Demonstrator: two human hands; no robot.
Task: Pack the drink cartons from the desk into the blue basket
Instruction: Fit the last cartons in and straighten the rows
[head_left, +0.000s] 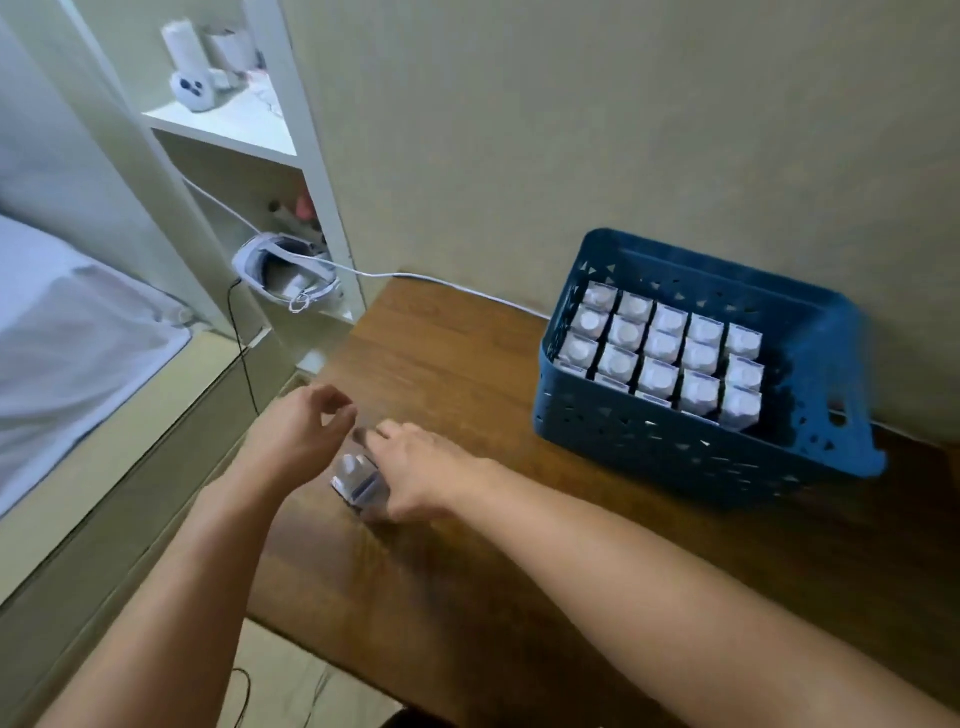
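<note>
Wooden desk (467, 353), dark brown, set against the wall. Carried a blue basket (675, 447) at the back right, packed with upright drink cartons (665, 348) in rows. Held one blurred carton (356, 480) near the left edge, well apart from the basket. Bore a white cable (467, 288) along the back edge.

Light was soft and even, a touch dim, with a yellow-green cast on the wall (571, 130). Shadows were faint, only a soft one under the right hand (415, 475) on the desk (467, 597). No glare showed. Motion blur smeared both hands and the carton (356, 480) between them. The basket (701, 447) smeared at its right rim. Wide-angle bending leaned the shelf (228, 124) and stretched the forearms at the bottom edge
</note>
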